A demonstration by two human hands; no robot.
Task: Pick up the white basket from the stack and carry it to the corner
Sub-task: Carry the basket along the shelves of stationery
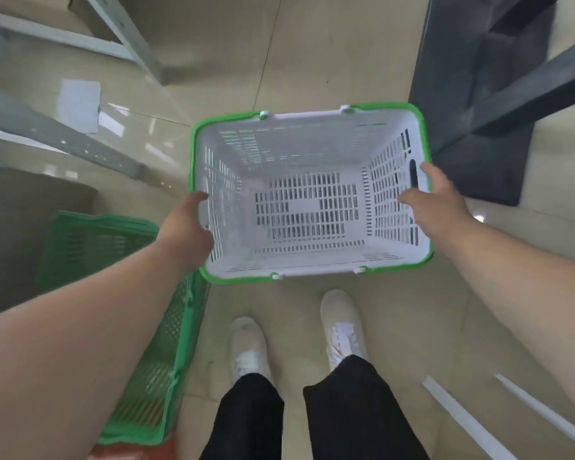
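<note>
The white basket [307,134], slotted plastic with a green rim and folded green handles, is held in the air in front of me, above the tiled floor and my feet. My left hand [188,224] grips its left wall, thumb inside over the rim. My right hand [434,202] grips the right wall by the dark hand slot, thumb inside. The basket is empty. A green basket [166,343] remains below my left arm, on top of a red one [127,453] in the stack.
A dark shelf base [472,104] stands at the upper right, close to the basket's right side. Grey metal shelf frames [63,137] and a brown box [20,207] occupy the left. White strips [472,423] lie on the floor at the lower right.
</note>
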